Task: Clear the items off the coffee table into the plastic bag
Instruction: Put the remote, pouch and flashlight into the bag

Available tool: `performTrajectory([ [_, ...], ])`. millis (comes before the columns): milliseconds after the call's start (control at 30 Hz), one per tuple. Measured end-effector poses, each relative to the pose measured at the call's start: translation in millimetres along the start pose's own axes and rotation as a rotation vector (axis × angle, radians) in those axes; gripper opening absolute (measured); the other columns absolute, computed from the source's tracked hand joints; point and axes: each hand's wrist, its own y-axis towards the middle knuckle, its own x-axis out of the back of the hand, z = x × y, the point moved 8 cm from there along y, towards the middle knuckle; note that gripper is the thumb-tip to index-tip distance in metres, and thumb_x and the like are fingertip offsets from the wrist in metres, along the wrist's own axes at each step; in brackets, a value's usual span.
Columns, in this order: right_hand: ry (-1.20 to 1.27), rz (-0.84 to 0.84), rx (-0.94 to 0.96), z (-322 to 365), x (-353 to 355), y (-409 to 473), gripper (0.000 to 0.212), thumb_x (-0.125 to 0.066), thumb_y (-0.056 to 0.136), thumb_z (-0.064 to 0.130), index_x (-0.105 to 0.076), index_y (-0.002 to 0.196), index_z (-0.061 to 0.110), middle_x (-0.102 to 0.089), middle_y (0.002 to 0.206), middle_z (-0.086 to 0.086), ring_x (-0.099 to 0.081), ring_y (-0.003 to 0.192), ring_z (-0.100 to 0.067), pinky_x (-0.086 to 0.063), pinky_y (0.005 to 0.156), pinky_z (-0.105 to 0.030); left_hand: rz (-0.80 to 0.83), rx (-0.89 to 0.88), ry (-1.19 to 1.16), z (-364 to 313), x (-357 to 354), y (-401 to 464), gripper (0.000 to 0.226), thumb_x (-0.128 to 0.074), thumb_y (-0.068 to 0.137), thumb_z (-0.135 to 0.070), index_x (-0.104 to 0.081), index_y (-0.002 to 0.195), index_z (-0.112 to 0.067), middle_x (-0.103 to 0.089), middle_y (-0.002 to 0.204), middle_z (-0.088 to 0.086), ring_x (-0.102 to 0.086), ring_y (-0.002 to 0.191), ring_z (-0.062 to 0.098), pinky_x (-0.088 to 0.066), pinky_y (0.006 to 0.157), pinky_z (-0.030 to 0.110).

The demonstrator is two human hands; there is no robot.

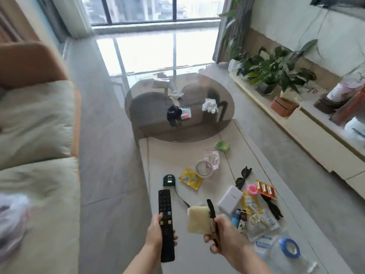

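Our left hand [158, 232] grips a black remote [166, 224] at about 6 o'clock, fingers curled round its lower half, the remote pointing toward 12. Our right hand [223, 234], at 5 o'clock, holds a yellowish sponge [198, 219] together with a thin dark tool [212, 214]; what the tool is we cannot tell. Both are held above the counter [167, 155]. On it, toward 3 o'clock of the right hand, lie a white box [230, 199], batteries [265, 188], sunglasses [243, 177] and blue tape [290, 247]. Toward 12 o'clock we see a tape measure [168, 179], a yellow sachet [191, 178], clear tape [203, 168] and a green packet [222, 146]. At 9 o'clock, blurred, the plastic bag [11, 220] rests on the sofa [39, 119], well apart from the counter.
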Motion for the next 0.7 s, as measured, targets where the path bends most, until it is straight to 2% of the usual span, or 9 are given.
performTrajectory([
  [133, -0.172, 0.086, 0.035, 10.0, -84.3, -1.1, 0.021, -0.033, 0.099, 0.012, -0.053, 0.101, 0.008, -0.056, 0.074, -0.011, -0.057, 0.056, -0.019, -0.032, 0.036, -0.019, -0.118, -0.077, -0.177, -45.1, 76.6, -23.2, 0.044, -0.027, 0.094, -0.029, -0.048, 0.068, 0.000, -0.047, 0.056, 0.016, -0.043, 0.045, 0.024, -0.039, 0.044, 0.024],
  [267, -0.302, 0.224, 0.072, 7.1, -178.7, -2.3, 0.013, -0.040, 0.099, 0.010, -0.052, 0.101, 0.006, -0.058, 0.078, -0.014, -0.059, 0.065, -0.023, -0.041, 0.044, -0.025, -0.238, -0.155, -0.299, -86.9, 161.5, -47.4, 0.043, -0.029, 0.097, -0.027, -0.048, 0.070, 0.000, -0.048, 0.055, 0.016, -0.046, 0.040, 0.023, -0.039, 0.045, 0.026],
  [400, -0.463, 0.276, 0.095, -8.1, -277.9, -3.7, 0.015, -0.047, 0.097, 0.011, -0.052, 0.101, -0.003, -0.061, 0.063, -0.014, -0.058, 0.046, -0.020, -0.041, 0.046, -0.026, -0.315, -0.211, -0.450, -122.9, 262.1, -68.2, 0.041, -0.037, 0.096, -0.029, -0.047, 0.068, -0.002, -0.045, 0.051, 0.013, -0.046, 0.034, 0.022, -0.039, 0.044, 0.025],
  [467, -0.541, 0.322, 0.089, -19.7, -337.2, -2.7, 0.021, -0.049, 0.096, 0.013, -0.052, 0.101, -0.007, -0.060, 0.062, -0.017, -0.058, 0.042, -0.019, -0.041, 0.044, -0.025, -0.380, -0.246, -0.454, -141.7, 323.2, -77.6, 0.034, -0.041, 0.094, -0.028, -0.047, 0.074, -0.002, -0.046, 0.053, 0.013, -0.048, 0.037, 0.023, -0.042, 0.042, 0.026],
  [567, -0.611, 0.367, 0.070, -38.3, -427.6, -1.9, 0.018, -0.052, 0.095, 0.013, -0.055, 0.088, -0.003, -0.057, 0.071, -0.018, -0.061, 0.047, -0.019, -0.040, 0.042, -0.022, -0.503, -0.297, -0.373, -172.7, 412.3, -97.6, 0.007, -0.047, 0.088, -0.008, -0.043, 0.090, -0.002, -0.047, 0.060, 0.015, -0.049, 0.043, 0.024, -0.045, 0.043, 0.028],
  [700, -0.627, 0.408, 0.010, -71.7, -540.8, 5.4, 0.015, -0.052, 0.093, 0.008, -0.056, 0.081, 0.000, -0.055, 0.071, -0.014, -0.061, 0.059, -0.021, -0.040, 0.046, -0.024, -0.564, -0.246, -0.185, -199.3, 510.9, -103.3, 0.032, -0.053, 0.074, 0.000, -0.044, 0.105, 0.005, -0.052, 0.074, 0.019, -0.057, 0.048, 0.027, -0.055, 0.051, 0.044],
])
